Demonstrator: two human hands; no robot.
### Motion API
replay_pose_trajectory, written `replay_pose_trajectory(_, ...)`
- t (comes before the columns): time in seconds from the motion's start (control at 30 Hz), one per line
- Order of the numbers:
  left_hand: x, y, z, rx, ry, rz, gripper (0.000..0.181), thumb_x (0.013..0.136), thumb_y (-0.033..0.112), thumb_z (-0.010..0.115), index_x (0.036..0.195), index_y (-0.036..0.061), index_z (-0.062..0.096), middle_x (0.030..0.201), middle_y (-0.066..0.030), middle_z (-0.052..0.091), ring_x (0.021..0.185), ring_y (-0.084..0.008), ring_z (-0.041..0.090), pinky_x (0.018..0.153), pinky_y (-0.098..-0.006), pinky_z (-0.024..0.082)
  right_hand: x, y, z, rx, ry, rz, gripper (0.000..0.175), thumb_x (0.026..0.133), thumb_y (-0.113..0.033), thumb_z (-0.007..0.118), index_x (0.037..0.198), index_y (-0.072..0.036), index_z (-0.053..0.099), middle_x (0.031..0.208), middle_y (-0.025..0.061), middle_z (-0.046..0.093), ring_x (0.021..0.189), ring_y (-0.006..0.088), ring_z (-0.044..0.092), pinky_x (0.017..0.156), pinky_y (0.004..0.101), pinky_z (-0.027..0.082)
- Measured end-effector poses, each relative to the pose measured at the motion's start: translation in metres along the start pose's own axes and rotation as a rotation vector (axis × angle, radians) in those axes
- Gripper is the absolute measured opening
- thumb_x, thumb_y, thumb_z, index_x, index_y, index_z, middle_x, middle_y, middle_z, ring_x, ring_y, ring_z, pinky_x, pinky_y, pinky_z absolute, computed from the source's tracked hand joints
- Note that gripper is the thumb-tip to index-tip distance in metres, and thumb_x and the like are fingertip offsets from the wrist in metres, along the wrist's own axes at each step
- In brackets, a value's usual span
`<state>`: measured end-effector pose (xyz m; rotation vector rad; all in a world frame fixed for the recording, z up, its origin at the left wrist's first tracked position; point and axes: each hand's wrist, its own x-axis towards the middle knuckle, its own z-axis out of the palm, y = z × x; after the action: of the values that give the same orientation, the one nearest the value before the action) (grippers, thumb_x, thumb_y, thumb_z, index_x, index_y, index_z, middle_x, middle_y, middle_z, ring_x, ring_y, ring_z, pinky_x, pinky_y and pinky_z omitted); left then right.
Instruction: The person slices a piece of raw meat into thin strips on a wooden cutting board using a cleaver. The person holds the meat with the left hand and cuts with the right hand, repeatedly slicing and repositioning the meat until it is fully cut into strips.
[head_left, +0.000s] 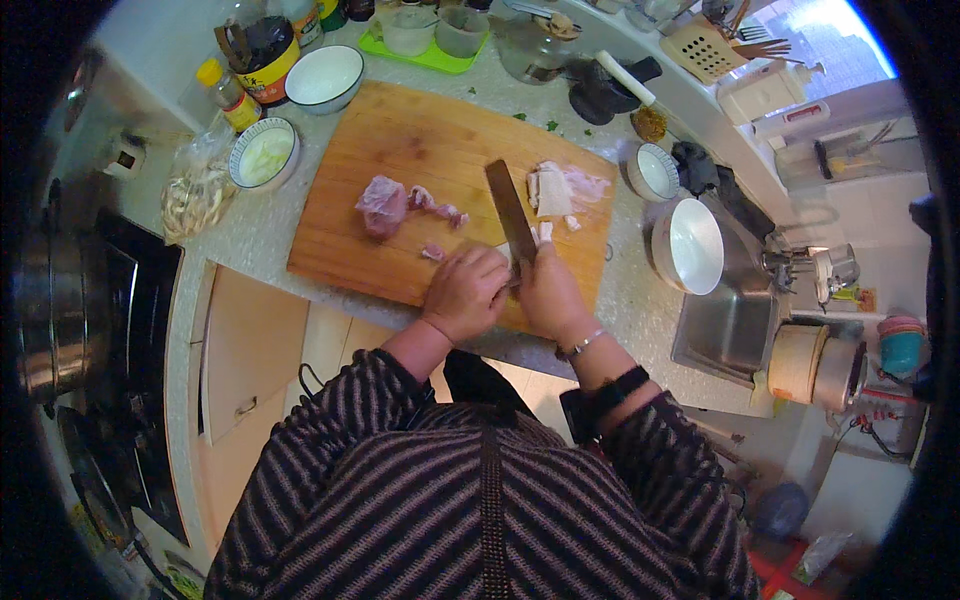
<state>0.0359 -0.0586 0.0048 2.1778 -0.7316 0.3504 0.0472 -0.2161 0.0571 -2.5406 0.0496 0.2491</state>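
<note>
My right hand (553, 294) grips the handle of a cleaver (510, 202), whose dark blade points away from me over a wooden cutting board (450, 135). Beside it, my left hand (466, 291) rests with curled fingers at the board's near side, close to the blade. Something pale lies by those fingertips, but whether they pinch it is hidden. A chunk of raw meat (381, 207) sits on the board's left half, with small meat scraps (442, 208) to its right. Right of the blade lies a whitish slab (551, 191), apparently fat or skin, with little pieces around it.
Bowls stand left (262, 154) and right (688, 246) of the board. A plastic bag of food (196, 191) lies at far left. Behind are a green tray (424, 56) and a black mortar (604, 94). A steel sink (727, 330) is at right.
</note>
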Motion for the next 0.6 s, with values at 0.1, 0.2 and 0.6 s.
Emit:
replay_pose_trajectory(0.1, -0.003, 0.001, 0.002, 0.019, 0.032, -0.006, 0.014, 0.074, 0.013, 0.070, 0.085, 0.0066, 0.065, 0.101, -0.0089, 0.063, 0.104, -0.0312, 0.060, 0.091, -0.0448, 0.050, 0.038, -0.008, 0.008, -0.035, 0.021, 0.003, 0.026, 0.095, -0.018, 0.060, 0.110, 0.003, 0.055, 0.091, 0.0329, 0.069, 0.090, 0.0522, 0.067, 0.078, 0.0575, 0.055)
replay_pose_trajectory(0.2, -0.005, 0.001, 0.003, 0.021, 0.012, -0.024, 0.014, 0.075, 0.013, 0.070, 0.087, 0.0066, 0.065, 0.101, -0.0090, 0.063, 0.105, -0.0312, 0.060, 0.091, -0.0449, 0.050, 0.065, -0.006, 0.010, -0.085, 0.045, -0.099, 0.025, 0.095, -0.019, 0.060, 0.108, 0.003, 0.056, 0.090, 0.0334, 0.068, 0.088, 0.0520, 0.066, 0.076, 0.0568, 0.054)
replay_pose_trajectory(0.6, -0.006, -0.003, 0.000, -0.066, 0.025, 0.014, 0.015, 0.075, 0.008, 0.071, 0.088, 0.0064, 0.064, 0.102, -0.0108, 0.062, 0.103, -0.0334, 0.061, 0.089, -0.0449, 0.051, 0.020, 0.008, -0.014, 0.044, 0.097, -0.161, 0.024, 0.095, -0.015, 0.061, 0.108, 0.005, 0.056, 0.089, 0.0317, 0.067, 0.085, 0.0520, 0.065, 0.076, 0.0574, 0.053)
